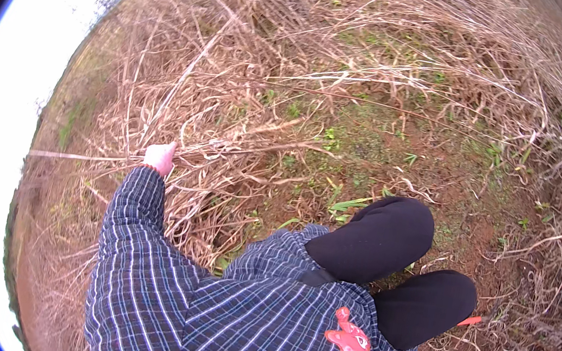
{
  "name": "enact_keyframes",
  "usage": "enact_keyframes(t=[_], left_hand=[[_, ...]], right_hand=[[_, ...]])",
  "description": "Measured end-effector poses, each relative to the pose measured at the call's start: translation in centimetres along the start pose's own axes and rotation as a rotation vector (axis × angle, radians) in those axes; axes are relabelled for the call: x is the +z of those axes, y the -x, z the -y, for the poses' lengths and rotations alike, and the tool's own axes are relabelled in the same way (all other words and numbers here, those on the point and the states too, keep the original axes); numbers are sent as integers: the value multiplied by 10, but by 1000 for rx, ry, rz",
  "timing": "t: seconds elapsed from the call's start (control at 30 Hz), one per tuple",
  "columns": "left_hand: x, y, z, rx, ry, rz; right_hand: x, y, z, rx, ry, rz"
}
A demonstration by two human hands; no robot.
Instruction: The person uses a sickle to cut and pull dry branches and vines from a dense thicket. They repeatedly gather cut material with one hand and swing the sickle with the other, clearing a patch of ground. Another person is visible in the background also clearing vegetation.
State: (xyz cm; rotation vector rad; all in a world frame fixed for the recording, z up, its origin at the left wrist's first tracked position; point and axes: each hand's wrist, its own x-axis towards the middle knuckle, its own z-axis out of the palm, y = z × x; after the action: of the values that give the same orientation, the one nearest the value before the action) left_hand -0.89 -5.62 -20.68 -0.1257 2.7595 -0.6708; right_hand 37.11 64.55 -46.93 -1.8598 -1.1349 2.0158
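Observation:
My left hand (160,157) is stretched out to the left, its fingers closed in a fist around dry grass stalks (256,146). Pale stems run out from both sides of the fist, and one long stem (73,157) points away to the left. The fingers themselves are partly hidden by the back of the hand. A dark checked sleeve (138,209) covers that arm. My right hand does not show. Close to my bent knees in black trousers (389,228), a small orange piece (470,321) sticks out; what it belongs to is hidden.
Tangled dry grass (453,41) lies flattened ahead and to both sides. Reddish soil (477,226) with small green plants (330,139) shows between the straw in front of my knees. A red shape (352,340) rests on the front of my checked jacket.

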Motion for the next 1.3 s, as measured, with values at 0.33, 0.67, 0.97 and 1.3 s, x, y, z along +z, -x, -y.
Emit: enact_keyframes(t=[0.33, 0.67, 0.97, 1.3], left_hand=[[162, 203, 110, -494, 136, 120], [200, 307, 96, -810, 308, 262], [226, 291, 92, -889, 386, 162], [203, 158, 119, -709, 356, 347]], right_hand=[[67, -1, 37, -39, 286, 193], [74, 29, 60, -90, 477, 283], [111, 41, 52, -143, 606, 410], [100, 68, 56, -276, 575, 336]])
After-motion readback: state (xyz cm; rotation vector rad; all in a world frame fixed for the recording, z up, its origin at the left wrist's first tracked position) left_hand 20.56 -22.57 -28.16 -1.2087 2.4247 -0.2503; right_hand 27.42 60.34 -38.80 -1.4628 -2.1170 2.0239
